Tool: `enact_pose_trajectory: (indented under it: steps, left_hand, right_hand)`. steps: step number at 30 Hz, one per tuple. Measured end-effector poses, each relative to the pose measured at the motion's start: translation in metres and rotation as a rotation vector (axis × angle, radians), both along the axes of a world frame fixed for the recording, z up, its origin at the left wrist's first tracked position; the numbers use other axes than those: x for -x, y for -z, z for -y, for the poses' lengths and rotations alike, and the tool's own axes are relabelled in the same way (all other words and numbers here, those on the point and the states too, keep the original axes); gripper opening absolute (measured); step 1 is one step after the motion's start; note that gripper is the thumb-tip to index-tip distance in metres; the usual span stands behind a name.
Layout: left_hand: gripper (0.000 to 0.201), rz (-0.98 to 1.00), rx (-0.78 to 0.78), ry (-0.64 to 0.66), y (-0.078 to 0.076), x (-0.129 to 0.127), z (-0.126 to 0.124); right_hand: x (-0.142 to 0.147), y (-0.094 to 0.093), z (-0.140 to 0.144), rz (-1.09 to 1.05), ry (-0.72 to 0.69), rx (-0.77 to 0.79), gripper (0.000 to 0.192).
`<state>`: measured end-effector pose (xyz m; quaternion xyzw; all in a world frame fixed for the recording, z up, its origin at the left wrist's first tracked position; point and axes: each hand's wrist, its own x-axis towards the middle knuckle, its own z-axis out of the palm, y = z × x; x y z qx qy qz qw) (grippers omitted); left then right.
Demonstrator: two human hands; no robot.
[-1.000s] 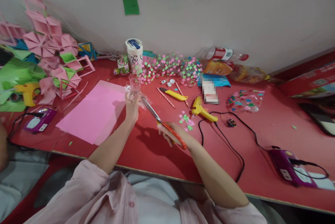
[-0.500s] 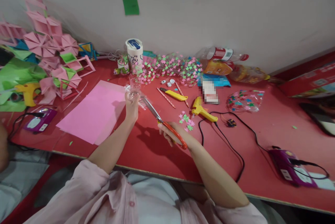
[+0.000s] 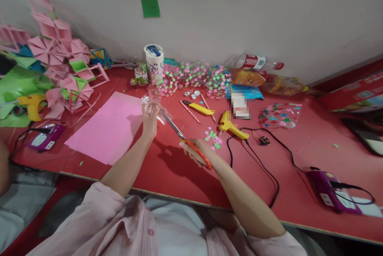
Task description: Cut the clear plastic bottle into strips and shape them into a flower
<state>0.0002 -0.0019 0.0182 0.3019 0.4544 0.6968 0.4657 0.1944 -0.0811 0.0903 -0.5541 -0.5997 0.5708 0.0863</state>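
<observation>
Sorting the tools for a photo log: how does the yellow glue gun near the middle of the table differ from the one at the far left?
The middle glue gun lies flat on bare red table, in full view with its black cord trailing off; the left glue gun sits among green and pink paper crafts, partly hidden, its cord not traceable. Both are yellow, and neither is in a hand.

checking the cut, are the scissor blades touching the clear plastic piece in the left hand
Touching: the head view shows the scissors blades reaching into the clear plastic piece that the left hand holds.
</observation>
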Motion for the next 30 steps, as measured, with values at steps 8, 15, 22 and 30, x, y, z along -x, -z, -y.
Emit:
enact_pose_trajectory:
  steps: [8, 15, 22, 30]
  left_hand:
    - [0.038, -0.093, -0.109, 0.004, 0.004, -0.004, 0.003]
    - [0.039, -0.123, -0.132, 0.008, 0.015, -0.003, -0.001]
    - [0.045, -0.101, -0.131, -0.007, 0.011, -0.002, -0.001]
    - [0.052, -0.170, -0.098, 0.096, 0.015, -0.003, 0.002]
  right_hand:
    - [-0.003, 0.004, 0.003, -0.105, -0.033, -0.030, 0.051]
    - [0.003, 0.008, 0.003, -0.033, 0.027, -0.004, 0.051]
    - [0.003, 0.005, 0.003, -0.006, 0.044, 0.005, 0.050]
    - [0.000, 0.007, 0.004, -0.146, 0.046, 0.002, 0.053]
